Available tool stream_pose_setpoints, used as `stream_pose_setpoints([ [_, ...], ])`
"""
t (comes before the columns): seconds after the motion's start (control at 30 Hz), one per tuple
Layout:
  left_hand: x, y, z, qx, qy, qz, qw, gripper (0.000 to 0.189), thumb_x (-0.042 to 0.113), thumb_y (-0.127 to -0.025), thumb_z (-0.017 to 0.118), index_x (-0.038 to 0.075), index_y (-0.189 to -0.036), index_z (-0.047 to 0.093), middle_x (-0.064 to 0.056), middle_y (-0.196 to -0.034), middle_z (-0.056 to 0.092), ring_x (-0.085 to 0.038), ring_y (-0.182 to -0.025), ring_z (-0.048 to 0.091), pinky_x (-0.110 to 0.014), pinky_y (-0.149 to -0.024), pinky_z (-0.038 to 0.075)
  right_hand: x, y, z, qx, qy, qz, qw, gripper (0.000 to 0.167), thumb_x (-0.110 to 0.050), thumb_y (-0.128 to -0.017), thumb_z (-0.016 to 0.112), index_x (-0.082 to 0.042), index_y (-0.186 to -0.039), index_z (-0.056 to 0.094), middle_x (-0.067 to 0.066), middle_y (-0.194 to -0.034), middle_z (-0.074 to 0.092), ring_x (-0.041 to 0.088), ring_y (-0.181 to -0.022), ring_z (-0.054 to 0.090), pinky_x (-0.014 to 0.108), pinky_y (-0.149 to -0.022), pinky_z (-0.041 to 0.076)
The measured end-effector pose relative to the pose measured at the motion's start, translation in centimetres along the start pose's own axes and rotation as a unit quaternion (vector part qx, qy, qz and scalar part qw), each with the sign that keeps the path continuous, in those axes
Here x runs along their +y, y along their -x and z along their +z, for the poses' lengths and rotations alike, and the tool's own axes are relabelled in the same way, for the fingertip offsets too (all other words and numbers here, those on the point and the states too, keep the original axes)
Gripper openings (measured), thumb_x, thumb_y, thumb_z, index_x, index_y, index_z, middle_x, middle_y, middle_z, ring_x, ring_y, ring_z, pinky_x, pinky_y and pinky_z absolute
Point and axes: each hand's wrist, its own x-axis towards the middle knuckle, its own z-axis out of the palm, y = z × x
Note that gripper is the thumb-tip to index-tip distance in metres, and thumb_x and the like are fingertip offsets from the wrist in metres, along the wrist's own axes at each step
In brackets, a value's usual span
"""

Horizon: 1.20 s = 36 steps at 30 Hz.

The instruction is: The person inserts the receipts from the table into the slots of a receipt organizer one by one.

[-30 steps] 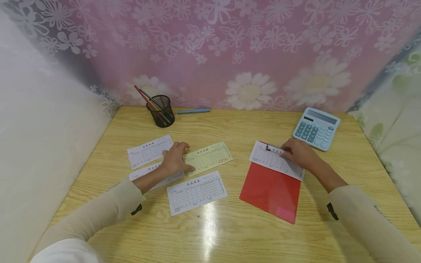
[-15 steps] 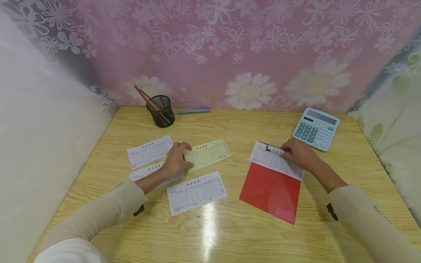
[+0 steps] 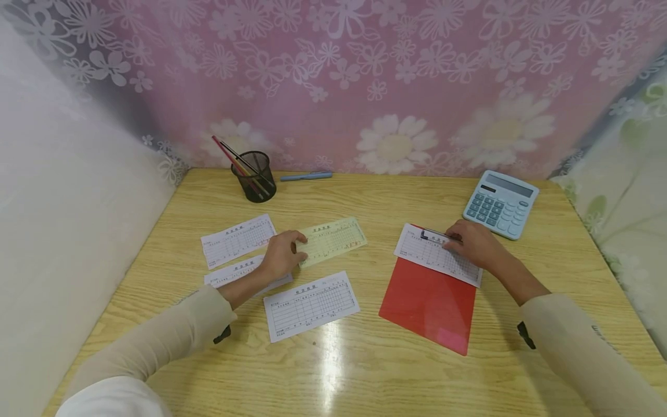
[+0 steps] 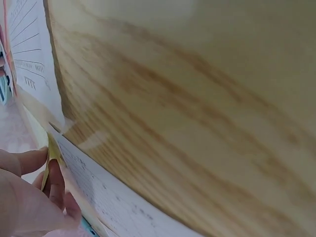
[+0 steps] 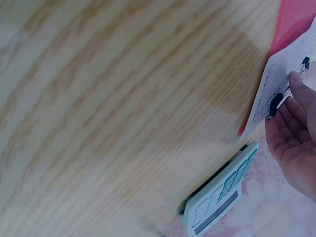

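My left hand (image 3: 281,253) pinches the left end of a yellow printed form (image 3: 333,240) between thumb and fingers. In the left wrist view the yellow form (image 4: 52,150) bends between the fingertips. My right hand (image 3: 471,243) is at the top of a red clipboard (image 3: 429,307), thumb and fingers on its metal clip (image 5: 284,96). A white form (image 3: 424,249) lies under that clip, across the board's upper part. Another white form (image 3: 312,306) lies just in front of the yellow one. Two more white forms, one upper (image 3: 237,240) and one lower (image 3: 229,273), lie left; my left hand and forearm partly cover the lower one.
A light blue calculator (image 3: 501,204) sits behind the right hand. Toward the back left stands a black mesh pen holder (image 3: 255,176) with several pencils, beside a blue pen (image 3: 306,176). The wooden table (image 3: 250,370) backs onto a pink flowered curtain (image 3: 323,87).
The left hand has closed its thumb and fingers on the yellow form's edge, and the form has shifted slightly away from the person. The right hand stays at the clip.
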Motion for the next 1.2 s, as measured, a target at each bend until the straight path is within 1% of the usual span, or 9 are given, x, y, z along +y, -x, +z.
stream_pose_setpoints([
  [0.13, 0.2, -0.3, 0.1, 0.017, 0.005, 0.010, 0.9998, 0.026, -0.004, -0.084, 0.062, 0.000, -0.110, 0.064, -0.014, -0.099, 0.064, -0.011, -0.056, 0.047, -0.021, -0.049, 0.039, 0.2, 0.0, 0.1, 0.004, 0.002, 0.000, 1.0000, 0.033, -0.018, -0.084, 0.071, 0.004, -0.108, 0.066, 0.017, -0.100, 0.066, 0.028, -0.088, 0.060, 0.046, -0.080, 0.049],
  [0.3, 0.4, -1.0, 0.0, 0.030, 0.010, 0.021, 0.9993, 0.030, -0.006, -0.084, 0.051, 0.001, -0.110, 0.063, -0.014, -0.119, 0.061, -0.011, -0.049, 0.042, -0.021, -0.043, 0.033, 0.2, 0.0, 0.0, 0.003, -0.001, 0.002, 1.0000, 0.033, -0.018, -0.085, 0.071, 0.004, -0.108, 0.066, 0.018, -0.102, 0.066, 0.028, -0.090, 0.060, 0.047, -0.081, 0.049],
  [0.47, 1.1, -1.7, -0.5, 0.032, 0.013, 0.033, 0.9988, 0.032, -0.004, -0.086, 0.046, 0.001, -0.113, 0.062, -0.014, -0.121, 0.060, -0.013, -0.051, 0.039, -0.023, -0.047, 0.034, 0.1, 0.0, 0.0, 0.003, -0.002, 0.001, 1.0000, 0.032, -0.018, -0.085, 0.071, 0.004, -0.108, 0.066, 0.018, -0.101, 0.066, 0.029, -0.090, 0.060, 0.047, -0.081, 0.048],
  [0.63, 2.2, -2.4, -1.0, 0.032, 0.014, 0.048, 0.9982, 0.032, 0.000, -0.090, 0.048, 0.004, -0.119, 0.060, -0.009, -0.122, 0.059, -0.020, -0.074, 0.054, -0.027, -0.058, 0.044, 0.2, 0.0, 0.1, 0.004, 0.000, 0.001, 1.0000, 0.032, -0.018, -0.085, 0.071, 0.004, -0.108, 0.066, 0.018, -0.101, 0.066, 0.029, -0.090, 0.060, 0.047, -0.081, 0.049],
  [0.7, 2.7, -2.7, -1.1, 0.034, 0.011, 0.063, 0.9973, 0.032, 0.001, -0.092, 0.050, 0.006, -0.123, 0.058, -0.009, -0.125, 0.057, -0.022, -0.084, 0.058, -0.028, -0.063, 0.047, 0.2, 0.0, 0.1, 0.003, 0.000, 0.000, 1.0000, 0.033, -0.018, -0.085, 0.071, 0.004, -0.108, 0.066, 0.018, -0.102, 0.066, 0.029, -0.090, 0.060, 0.047, -0.082, 0.048],
  [0.87, 4.4, -3.3, -1.7, 0.044, 0.026, 0.091, 0.9945, 0.033, 0.003, -0.094, 0.053, 0.010, -0.126, 0.057, -0.010, -0.130, 0.055, -0.019, -0.076, 0.062, -0.027, -0.059, 0.048, 0.1, 0.1, 0.1, 0.003, 0.001, -0.003, 1.0000, 0.032, -0.018, -0.085, 0.071, 0.004, -0.108, 0.066, 0.018, -0.101, 0.066, 0.028, -0.089, 0.060, 0.047, -0.081, 0.049],
  [1.03, 6.6, -3.9, -1.8, 0.026, 0.071, 0.104, 0.9917, 0.034, 0.008, -0.094, 0.056, 0.015, -0.128, 0.056, -0.008, -0.127, 0.056, -0.021, -0.073, 0.061, -0.029, -0.057, 0.045, 0.0, 0.0, 0.1, 0.007, 0.000, -0.005, 1.0000, 0.031, -0.017, -0.084, 0.071, 0.004, -0.106, 0.066, 0.017, -0.099, 0.066, 0.028, -0.087, 0.060, 0.047, -0.080, 0.049],
  [1.13, 7.5, -4.3, -1.0, -0.002, 0.100, 0.111, 0.9888, 0.035, 0.010, -0.095, 0.057, 0.016, -0.129, 0.057, -0.006, -0.119, 0.059, -0.024, -0.072, 0.060, -0.027, -0.054, 0.042, 0.1, 0.0, 0.0, 0.008, 0.003, -0.006, 0.9999, 0.030, -0.017, -0.084, 0.071, 0.003, -0.106, 0.067, 0.017, -0.098, 0.066, 0.027, -0.086, 0.060, 0.046, -0.079, 0.049],
  [1.2, 8.0, -4.5, -0.1, -0.026, 0.117, 0.120, 0.9855, 0.034, 0.011, -0.095, 0.057, 0.016, -0.129, 0.057, -0.005, -0.119, 0.059, -0.028, -0.072, 0.059, -0.025, -0.053, 0.040, 0.2, 0.0, -0.1, 0.007, 0.003, -0.006, 1.0000, 0.030, -0.017, -0.084, 0.072, 0.003, -0.105, 0.067, 0.017, -0.098, 0.067, 0.026, -0.085, 0.060, 0.045, -0.077, 0.049],
])
